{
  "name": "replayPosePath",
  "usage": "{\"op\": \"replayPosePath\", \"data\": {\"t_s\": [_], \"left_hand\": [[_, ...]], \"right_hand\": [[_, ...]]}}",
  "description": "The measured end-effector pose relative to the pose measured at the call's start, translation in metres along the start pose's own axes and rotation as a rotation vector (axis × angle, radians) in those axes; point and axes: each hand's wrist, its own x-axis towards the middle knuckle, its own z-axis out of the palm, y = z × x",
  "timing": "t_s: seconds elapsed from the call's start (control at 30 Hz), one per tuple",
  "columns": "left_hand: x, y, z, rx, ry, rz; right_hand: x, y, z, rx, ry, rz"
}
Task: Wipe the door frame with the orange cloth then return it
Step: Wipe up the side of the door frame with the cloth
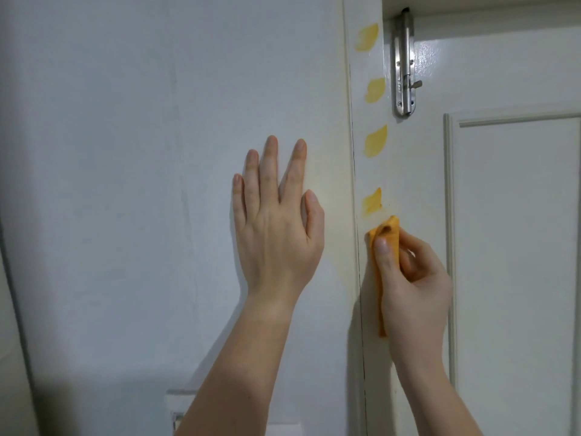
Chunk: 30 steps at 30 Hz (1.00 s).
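We press the left hand (276, 228), fingers spread, flat on the white wall (125, 152). Right hand (412, 278) pinches the orange cloth (388, 237) against the door frame (374, 174), below four yellow smears (372, 201); steel bolt (404, 64) at upper right.

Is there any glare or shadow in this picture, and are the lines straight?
Head view: glare on the glossy door beside the metal bolt; the left hand on the wall casts a soft shadow; the lower left corner is dark; the frame edge bows slightly, from the wide lens.
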Motion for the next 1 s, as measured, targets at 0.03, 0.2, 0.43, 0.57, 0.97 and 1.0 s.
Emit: {"op": "replayPosePath", "data": {"t_s": [0.03,0.2,0.43,0.57,0.97,1.0], "left_hand": [[0.001,0.0,0.0,-0.001,0.0,0.0],[0.0,0.0,0.0,0.0,-0.016,0.0],[0.0,0.0,-0.002,-0.004,-0.032,0.007],[0.0,-0.001,-0.002,-0.002,-0.039,0.012],[0.001,-0.002,-0.001,-0.004,-0.03,0.022],[0.001,-0.002,-0.001,-0.008,-0.029,0.02]], "right_hand": [[0.0,-0.002,0.004,0.003,0.008,-0.018],[0.025,-0.024,0.029,-0.038,0.007,-0.116],[0.013,-0.012,0.016,-0.072,0.007,-0.085],[0.023,-0.023,0.029,-0.075,0.004,-0.147],[0.037,-0.033,0.035,-0.129,-0.039,-0.204],[0.045,-0.038,0.038,-0.121,-0.043,-0.205]]}}
